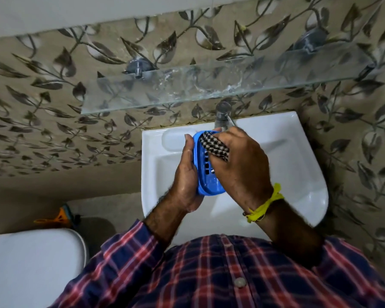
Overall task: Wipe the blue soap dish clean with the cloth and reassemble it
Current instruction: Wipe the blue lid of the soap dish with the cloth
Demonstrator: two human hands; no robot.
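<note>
The blue soap dish (207,172) is held in the air over the white sink (298,165), tilted so its slotted inner face turns toward the right. It looks like thin moulded plastic: light, stiff enough to keep its shape, and probably slick, since the left wrist shines as if wet. Only one slotted piece can be made out; whether the tray and its base are together or apart cannot be told from here.

The left hand (187,174) cups the dish from behind along its long edge, thumb laid up the rim, its grip closed firmly around that side. That long edge and raised rim seem the best place to hold, since the flat slotted face gives little purchase and must stay free for wiping.

The right hand (238,161) has its grip bunched tight on a checked cloth (213,145), soft and folded, pressed into the upper part of the dish. A yellow thread (265,205) is tied at that wrist.

Behind the hands stands the tap (222,114), and above it a glass shelf (209,85) with whitish smears. To the lower left is a toilet lid (36,263).
</note>
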